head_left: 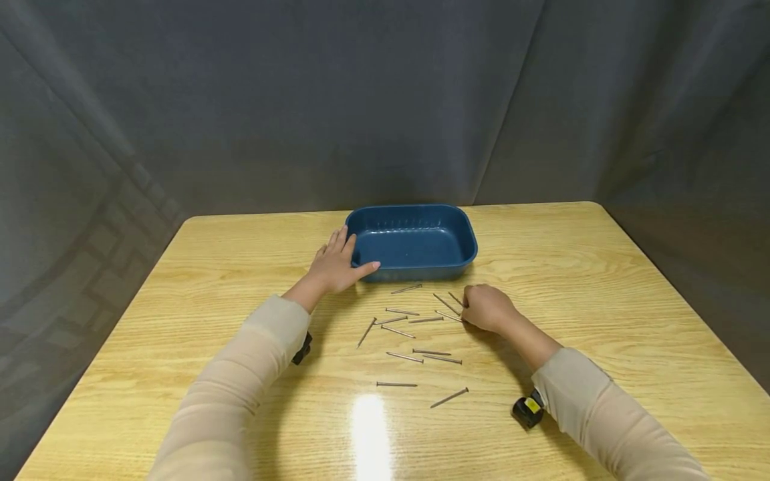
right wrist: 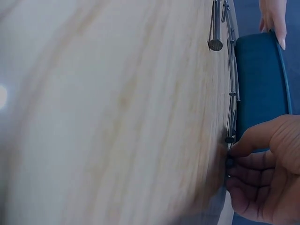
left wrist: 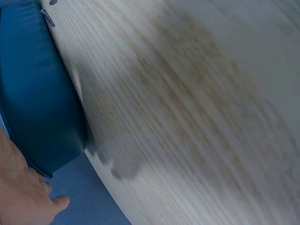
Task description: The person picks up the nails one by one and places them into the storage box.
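Nails [head_left: 415, 334] scattered btwn hands; tray [head_left: 412, 242] behind.

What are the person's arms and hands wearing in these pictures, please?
Both arms wear long, pale beige sleeves ending above the wrists. The left hand and right hand are bare. A small black device with a yellow mark sits under the right wrist.

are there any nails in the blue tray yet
No, in the head view the blue tray shows only its bare floor, while the nails all lie scattered on the wooden table in front of it.
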